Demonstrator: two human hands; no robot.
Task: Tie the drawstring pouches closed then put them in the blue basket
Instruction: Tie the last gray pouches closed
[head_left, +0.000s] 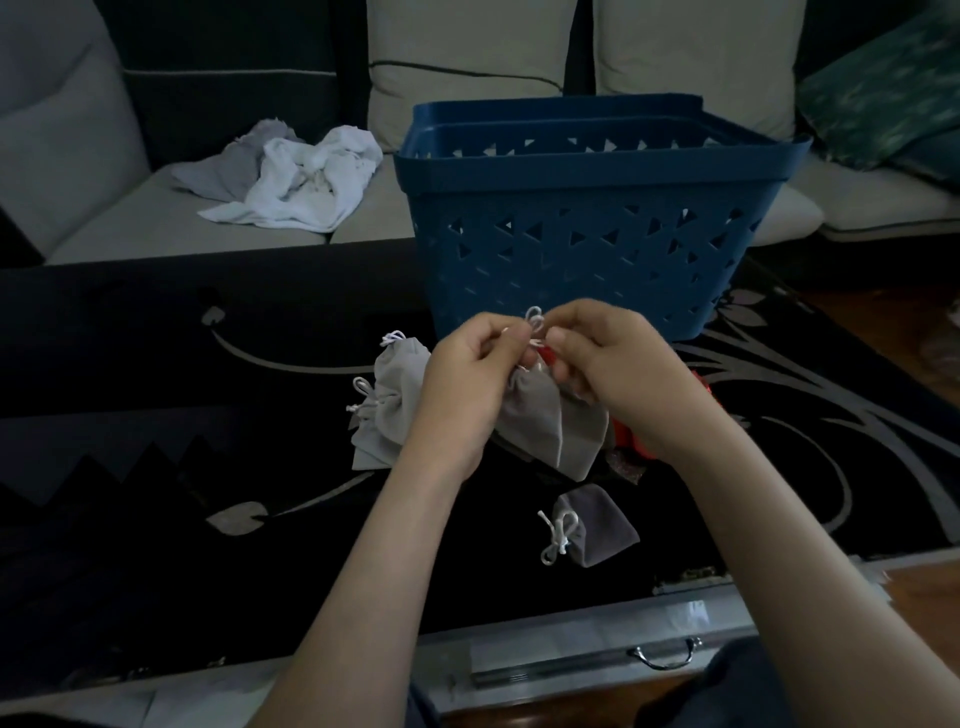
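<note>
My left hand (470, 371) and my right hand (621, 364) hold a grey drawstring pouch (550, 428) up in front of the blue basket (587, 218). Each hand pinches the pouch's white cord (535, 325), which forms a small loop between my fingertips. Two more grey pouches (387, 402) with white cords lie on the dark rug to the left. A darker grey pouch (595, 527) with a tied white bow lies nearer to me. Something red (631, 441) shows behind the held pouch, mostly hidden by my right hand.
The basket stands on a black rug with grey floral patterns (156, 415). Behind it is a grey sofa with crumpled white cloth (306, 176) and a teal cushion (883, 88). A metal case with a handle (665, 657) lies at the near edge.
</note>
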